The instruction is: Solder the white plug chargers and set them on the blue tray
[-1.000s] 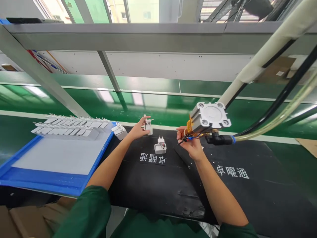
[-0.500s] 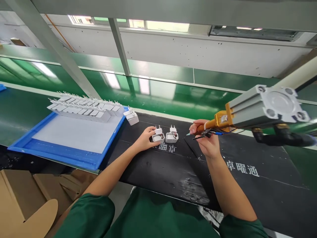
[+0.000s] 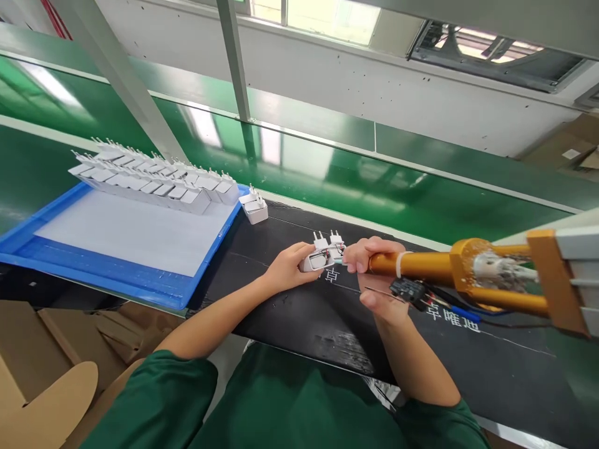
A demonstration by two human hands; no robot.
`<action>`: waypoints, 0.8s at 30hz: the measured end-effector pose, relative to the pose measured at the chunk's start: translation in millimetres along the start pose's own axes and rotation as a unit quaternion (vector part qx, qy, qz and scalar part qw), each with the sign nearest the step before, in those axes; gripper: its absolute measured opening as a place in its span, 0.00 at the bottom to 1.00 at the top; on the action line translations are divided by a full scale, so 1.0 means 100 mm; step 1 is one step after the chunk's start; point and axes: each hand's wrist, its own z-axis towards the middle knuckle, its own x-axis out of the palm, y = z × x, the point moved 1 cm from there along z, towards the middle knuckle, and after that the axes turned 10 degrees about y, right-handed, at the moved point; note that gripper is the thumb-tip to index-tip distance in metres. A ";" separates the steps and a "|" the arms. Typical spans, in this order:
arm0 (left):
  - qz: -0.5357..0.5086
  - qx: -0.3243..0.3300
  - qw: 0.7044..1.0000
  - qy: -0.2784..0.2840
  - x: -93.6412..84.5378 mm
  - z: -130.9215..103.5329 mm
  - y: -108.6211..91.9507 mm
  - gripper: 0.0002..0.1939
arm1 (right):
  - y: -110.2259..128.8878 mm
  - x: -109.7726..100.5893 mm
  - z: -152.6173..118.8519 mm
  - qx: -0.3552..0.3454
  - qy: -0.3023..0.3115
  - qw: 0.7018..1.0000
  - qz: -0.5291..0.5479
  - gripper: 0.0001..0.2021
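My left hand (image 3: 291, 269) is closed around an opened white plug charger (image 3: 314, 260), its two pins pointing up and wiring showing inside. Right beside it stands a second opened charger (image 3: 337, 251), partly hidden by my right hand. My right hand (image 3: 374, 268) grips a gold-coloured pneumatic hand tool (image 3: 416, 264) with a small black switch (image 3: 408, 290) under it. The tool's pale green tip reaches the second charger; whether it touches cannot be told. Another white charger (image 3: 254, 206) stands apart on the black mat (image 3: 299, 324).
A blue tray (image 3: 187, 293) at the left holds rows of white chargers (image 3: 159, 181) along its far side. Cardboard boxes (image 3: 42, 362) lie below it. Behind the mat runs a green conveyor (image 3: 299, 168), with a grey post (image 3: 234, 62) rising beyond.
The tool in my right hand has moved left, its tip now at the second charger. My left hand has brought its charger close against that one. The tweezers on the mat are now largely hidden.
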 end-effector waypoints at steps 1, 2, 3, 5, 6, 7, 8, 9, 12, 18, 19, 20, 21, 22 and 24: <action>-0.007 0.005 1.000 -0.001 -0.01 -0.01 -0.02 0.17 | 0.02 0.04 0.02 -0.030 -0.004 1.000 0.001 0.25; -0.013 0.009 1.000 -0.002 -0.02 -0.01 -0.03 0.17 | 0.03 0.07 0.05 -0.056 -0.007 0.998 0.002 0.23; -0.019 0.012 1.000 -0.004 -0.02 -0.02 -0.04 0.17 | 0.03 0.10 0.07 -0.072 -0.009 0.997 0.002 0.22; -0.029 0.018 0.999 -0.009 -0.02 -0.02 -0.05 0.17 | 0.04 0.13 0.10 -0.076 -0.016 0.997 0.002 0.20; -0.032 0.020 0.999 -0.011 -0.02 -0.02 -0.05 0.18 | 0.04 0.13 0.11 -0.076 -0.022 0.997 -0.002 0.19; -0.033 0.021 0.999 -0.011 -0.02 -0.02 -0.05 0.18 | 0.04 0.14 0.12 -0.076 -0.028 0.997 -0.009 0.17; -0.034 0.021 0.999 -0.009 -0.02 -0.02 -0.05 0.18 | 0.05 0.14 0.13 -0.076 -0.032 0.996 -0.019 0.15; -0.034 0.019 0.999 -0.008 -0.02 -0.02 -0.05 0.19 | 0.05 0.14 0.14 -0.076 -0.037 0.996 -0.030 0.14; -0.037 0.008 0.999 -0.003 -0.01 -0.02 -0.05 0.20 | 0.07 0.14 0.15 -0.078 -0.042 0.995 -0.046 0.13; -0.055 0.000 0.998 -0.006 -0.02 -0.01 -0.06 0.20 | 0.09 0.13 0.11 -0.061 -0.028 0.997 -0.022 0.19; -0.060 -0.005 0.998 -0.007 -0.02 -0.01 -0.06 0.20 | 0.09 0.13 0.10 -0.061 -0.024 0.998 -0.021 0.20; -0.066 -0.012 0.998 -0.007 -0.01 -0.01 -0.06 0.19 | 0.09 0.14 0.10 -0.062 -0.021 0.998 -0.022 0.20; -0.074 -0.019 0.997 -0.006 0.00 0.00 -0.06 0.18 | 0.09 0.15 0.09 -0.062 -0.018 0.998 -0.022 0.20; -0.084 -0.025 0.996 -0.004 0.01 0.00 -0.06 0.17 | 0.09 0.16 0.10 -0.064 -0.015 0.998 -0.021 0.19; -0.104 -0.030 0.994 0.002 0.04 0.01 -0.06 0.16 | 0.10 0.21 0.11 -0.070 -0.010 0.997 -0.015 0.19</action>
